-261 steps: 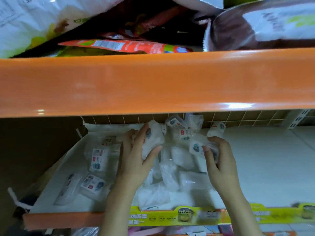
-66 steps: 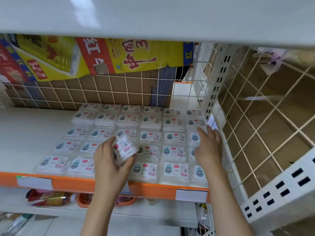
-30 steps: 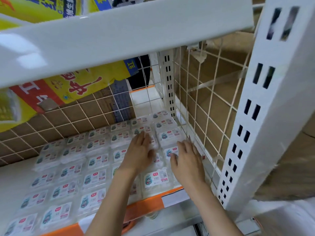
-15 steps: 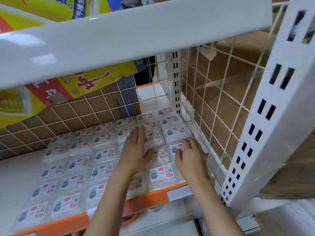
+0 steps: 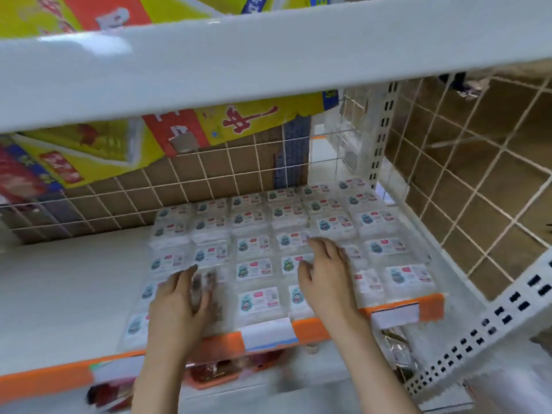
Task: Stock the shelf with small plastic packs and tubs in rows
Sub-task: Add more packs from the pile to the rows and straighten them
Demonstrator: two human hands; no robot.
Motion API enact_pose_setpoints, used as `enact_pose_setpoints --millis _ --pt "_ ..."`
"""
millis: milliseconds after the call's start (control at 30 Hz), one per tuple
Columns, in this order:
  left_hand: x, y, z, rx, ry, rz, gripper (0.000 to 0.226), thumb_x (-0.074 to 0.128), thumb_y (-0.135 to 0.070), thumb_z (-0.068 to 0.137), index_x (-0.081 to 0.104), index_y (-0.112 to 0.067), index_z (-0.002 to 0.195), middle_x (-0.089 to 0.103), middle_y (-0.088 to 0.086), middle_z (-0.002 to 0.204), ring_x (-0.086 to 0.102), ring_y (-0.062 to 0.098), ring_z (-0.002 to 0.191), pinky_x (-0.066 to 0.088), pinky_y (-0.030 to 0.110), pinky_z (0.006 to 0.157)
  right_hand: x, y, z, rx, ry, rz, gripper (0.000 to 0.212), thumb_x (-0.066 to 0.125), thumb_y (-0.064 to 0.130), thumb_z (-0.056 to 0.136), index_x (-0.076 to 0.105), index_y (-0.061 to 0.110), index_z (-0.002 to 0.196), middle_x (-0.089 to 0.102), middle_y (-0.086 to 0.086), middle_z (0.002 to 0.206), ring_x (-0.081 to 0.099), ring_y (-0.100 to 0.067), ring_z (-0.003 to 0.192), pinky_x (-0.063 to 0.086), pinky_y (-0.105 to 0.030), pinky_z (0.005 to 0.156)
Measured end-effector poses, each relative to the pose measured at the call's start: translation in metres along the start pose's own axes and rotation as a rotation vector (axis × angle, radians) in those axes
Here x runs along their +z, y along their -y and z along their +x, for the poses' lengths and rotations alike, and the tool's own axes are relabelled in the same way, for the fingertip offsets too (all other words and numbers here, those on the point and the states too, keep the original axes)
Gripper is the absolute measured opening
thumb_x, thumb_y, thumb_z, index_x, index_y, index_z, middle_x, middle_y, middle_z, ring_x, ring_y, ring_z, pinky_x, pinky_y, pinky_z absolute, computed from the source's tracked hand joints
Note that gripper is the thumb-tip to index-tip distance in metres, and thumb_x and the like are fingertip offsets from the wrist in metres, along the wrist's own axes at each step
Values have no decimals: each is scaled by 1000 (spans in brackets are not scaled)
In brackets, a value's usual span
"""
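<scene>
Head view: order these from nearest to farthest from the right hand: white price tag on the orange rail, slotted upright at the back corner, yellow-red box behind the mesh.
1. White price tag, front rail, lower right of the right hand.
2. Slotted upright, back right corner.
3. Yellow-red box, behind the mesh, back left.

Small clear plastic packs with white printed labels [image 5: 258, 299] lie flat in tidy rows, filling the white shelf's [image 5: 68, 282] right half.

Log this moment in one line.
left hand: flat on packs | right hand: flat on packs | packs: rows on shelf
</scene>
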State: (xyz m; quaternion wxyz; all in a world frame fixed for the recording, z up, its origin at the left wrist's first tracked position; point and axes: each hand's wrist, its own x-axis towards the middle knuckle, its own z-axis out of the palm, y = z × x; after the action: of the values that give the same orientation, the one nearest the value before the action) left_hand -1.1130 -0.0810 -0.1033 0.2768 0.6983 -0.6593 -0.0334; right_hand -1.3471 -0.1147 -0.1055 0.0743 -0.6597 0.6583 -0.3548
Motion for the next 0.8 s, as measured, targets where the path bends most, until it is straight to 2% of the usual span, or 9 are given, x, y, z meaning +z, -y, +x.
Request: enact_pose_setpoints --millis 100,200,267,333,433,533,600,800 --pt "-30 47 -4 -41 -27 16 65 35 -49 79 62 -3 116 65 20 107 60 42 95 49 47 80 24 51 -8 -63 37 -15 41 59 12 81 58 1 120 59 -17 118 56 -36 109 44 -38 93" --pt "-55 101 -12 -122 -26 12 64 37 -49 80 62 -3 116 65 19 109 59 41 99 48 47 82 51 100 -17 -155 171 -18 45 58 15 87 52 4 130 55 -14 127 48 -32 120 37 -37 101" --pt "-70 132 -18 -183 -28 7 54 44 -41 82 62 -5 118 64 17 112 58 40 102 46 47 83 71 125 -25 -187 245 -29 45 54 18 90 49 6 133 53 -12 131 44 -29 125 32 -35 106" --pt "-84 157 -22 -226 -28 -18 43 51 -32 88 61 -5 119 64 16 114 58 38 104 46 45 85 88 145 -37 -185 257 -31 40 52 22 89 56 5 125 58 -12 124 50 -31 118 37 -36 103" --pt "-94 186 -28 -249 -22 -35 36 56 -25 91 61 -5 120 64 15 115 58 36 105 46 43 86 107 157 -51 -199 230 -81 39 42 32 84 69 9 102 66 -13 105 61 -33 99 49 -41 88" --pt "-95 201 -34 -248 1 -46 31 61 -17 89 62 -3 117 65 16 112 59 36 103 46 42 84 106 160 -54 -187 192 -138 37 43 33 83 69 11 96 66 -12 104 61 -33 99 50 -42 86" --pt "-94 202 -35 -241 6 -64 32 58 -22 89 64 -2 113 66 17 107 61 38 97 47 41 81 105 161 -54 -182 195 -149 39 40 34 83 69 12 96 66 -12 105 60 -33 100 50 -42 86" --pt "-90 186 -25 -172 9 -54 62 35 -51 80 68 -5 107 68 14 104 62 37 94 49 41 78 107 158 -50 -165 208 -122 31 51 29 83 69 10 101 64 -13 111 57 -34 107 45 -43 93"
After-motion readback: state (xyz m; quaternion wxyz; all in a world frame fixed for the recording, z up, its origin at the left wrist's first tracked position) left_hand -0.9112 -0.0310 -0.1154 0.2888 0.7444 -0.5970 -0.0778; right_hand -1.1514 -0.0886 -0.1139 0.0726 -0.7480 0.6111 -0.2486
